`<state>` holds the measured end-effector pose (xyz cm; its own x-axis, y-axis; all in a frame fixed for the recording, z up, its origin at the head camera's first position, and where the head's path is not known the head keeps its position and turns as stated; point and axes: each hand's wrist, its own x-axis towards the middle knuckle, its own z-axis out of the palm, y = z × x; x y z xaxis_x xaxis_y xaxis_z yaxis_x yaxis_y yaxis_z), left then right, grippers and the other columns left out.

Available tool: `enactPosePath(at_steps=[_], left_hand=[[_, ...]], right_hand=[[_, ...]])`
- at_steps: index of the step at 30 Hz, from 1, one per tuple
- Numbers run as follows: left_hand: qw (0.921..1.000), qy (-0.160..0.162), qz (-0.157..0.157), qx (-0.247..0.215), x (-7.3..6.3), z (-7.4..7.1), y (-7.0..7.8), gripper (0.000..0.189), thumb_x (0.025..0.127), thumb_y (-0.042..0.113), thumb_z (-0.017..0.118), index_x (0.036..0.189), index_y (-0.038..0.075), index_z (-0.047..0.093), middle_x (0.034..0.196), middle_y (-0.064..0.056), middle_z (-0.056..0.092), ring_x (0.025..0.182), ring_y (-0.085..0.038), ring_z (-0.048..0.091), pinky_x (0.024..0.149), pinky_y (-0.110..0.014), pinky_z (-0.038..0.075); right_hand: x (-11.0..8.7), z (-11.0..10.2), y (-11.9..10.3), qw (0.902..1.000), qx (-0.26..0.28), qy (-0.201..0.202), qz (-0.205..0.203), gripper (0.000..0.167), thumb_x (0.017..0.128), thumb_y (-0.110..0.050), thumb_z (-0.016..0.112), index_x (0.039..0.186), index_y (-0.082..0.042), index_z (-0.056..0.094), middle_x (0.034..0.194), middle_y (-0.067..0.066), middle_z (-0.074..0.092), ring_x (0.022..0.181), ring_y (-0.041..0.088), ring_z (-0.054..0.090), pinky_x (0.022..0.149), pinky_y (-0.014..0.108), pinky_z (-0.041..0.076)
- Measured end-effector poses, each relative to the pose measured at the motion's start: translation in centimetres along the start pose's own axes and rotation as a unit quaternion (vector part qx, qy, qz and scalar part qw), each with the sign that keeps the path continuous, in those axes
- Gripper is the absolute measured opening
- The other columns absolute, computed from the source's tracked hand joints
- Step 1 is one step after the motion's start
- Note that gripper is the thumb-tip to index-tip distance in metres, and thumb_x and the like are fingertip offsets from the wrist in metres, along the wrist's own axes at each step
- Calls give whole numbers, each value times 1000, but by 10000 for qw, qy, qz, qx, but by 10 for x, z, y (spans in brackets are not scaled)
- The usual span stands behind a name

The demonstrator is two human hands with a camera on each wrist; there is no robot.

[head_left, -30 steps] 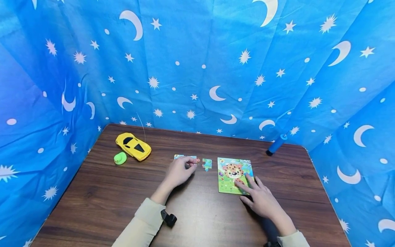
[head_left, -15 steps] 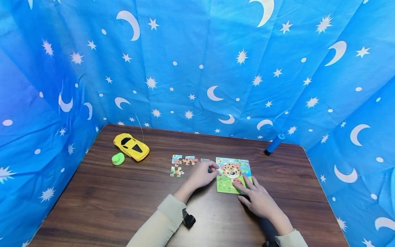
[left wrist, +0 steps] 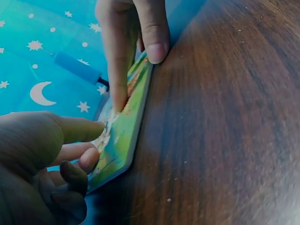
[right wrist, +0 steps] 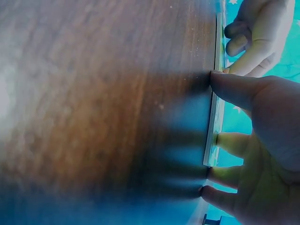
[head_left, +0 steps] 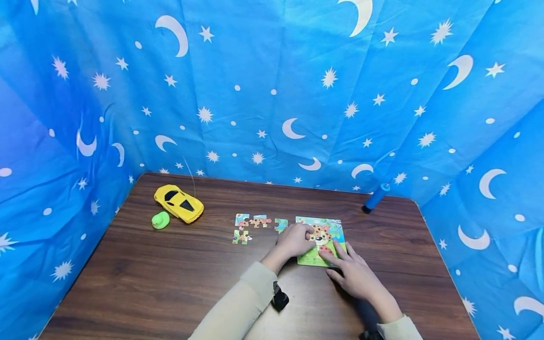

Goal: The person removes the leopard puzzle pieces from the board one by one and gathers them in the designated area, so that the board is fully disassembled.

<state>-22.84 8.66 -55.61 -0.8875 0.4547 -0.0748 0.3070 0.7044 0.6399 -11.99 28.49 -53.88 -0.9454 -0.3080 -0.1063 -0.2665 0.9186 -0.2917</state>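
A square puzzle board [head_left: 307, 259] with a spotted leopard cub picture lies on the table, its left part covered by my left hand [head_left: 296, 239]. The left fingertips touch the picture near the cub's face; in the left wrist view one finger [left wrist: 82, 130] reaches out while others bend beneath, and no loose piece shows between them. My right hand [head_left: 356, 274] rests on the board's lower right with fingers spread, its thumb [right wrist: 234, 89] at the board's near edge. Left of the board lie loose puzzle pieces: a top-corner piece [head_left: 242, 219], a spotted piece [head_left: 260, 221], and a green-blue piece [head_left: 280, 225].
A puzzle piece [head_left: 240, 237] lies below the corner piece. A yellow toy car [head_left: 179, 203] and a green toy duck [head_left: 160, 220] stand at the table's far left. A blue cylinder with a black end [head_left: 376, 198] lies at the back right. Blue star-patterned cloth [head_left: 272, 94] surrounds the table.
My left hand has moved right, from the loose pieces onto the puzzle board, uncovering those pieces. The right hand has stayed on the board. The view has shifted slightly.
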Motion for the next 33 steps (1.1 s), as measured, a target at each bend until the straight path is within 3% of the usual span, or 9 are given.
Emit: enactPosePath(at_steps=[7,33], left_hand=[[9998,130,-168,6,1,6,0,38,87,31,83,123,25,75,81,16,55,68,-5,50,59,-26,41],[9982,154,-346,470,0,12,8,39,90,38,83,124,23,71,102,11,64,85,-5,60,66,-26,47]], right_hand=[[1,2,2,10000,-6,-28,19,48,101,-33,68,149,-29,59,162,25,35,143,62,28,105,74,32],[2,1,0,9997,10,-207,143,48,102,-33,67,149,-30,59,163,25,33,145,61,25,106,74,32]])
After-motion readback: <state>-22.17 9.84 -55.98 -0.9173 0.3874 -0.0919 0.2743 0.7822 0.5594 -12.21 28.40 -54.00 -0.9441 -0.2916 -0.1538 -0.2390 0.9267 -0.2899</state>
